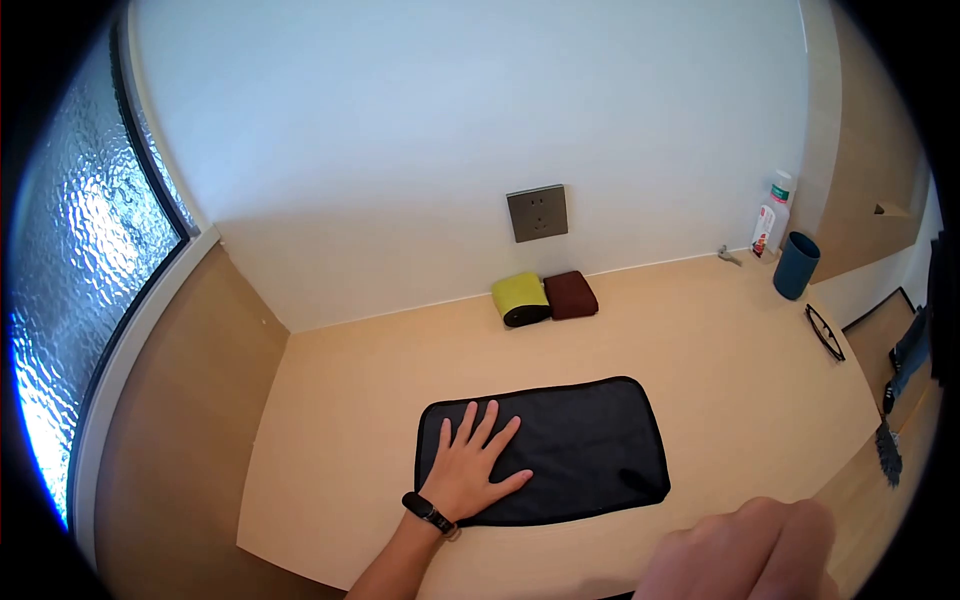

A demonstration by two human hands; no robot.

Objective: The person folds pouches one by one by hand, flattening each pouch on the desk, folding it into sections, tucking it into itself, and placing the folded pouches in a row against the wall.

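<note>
A dark grey rectangular cloth [580, 440] with black edging lies spread on the light wooden desk [340, 420]. My left hand [468, 470] rests on the left part of this cloth, palm down and fingers spread, with a black band on the wrist. Close to the camera at the lower right is my right hand [745, 550], raised in front of the desk's near edge. Its fingers are curled in; whatever they may hold is hidden. A small darker patch shows near the cloth's right corner.
Against the wall sit a folded yellow-green cloth [520, 298] and a folded maroon cloth [571, 295], below a socket [538, 213]. At the back right stand a spray bottle [771, 218] and a blue cup [797, 266], with a key [729, 256] and glasses [825, 333] nearby.
</note>
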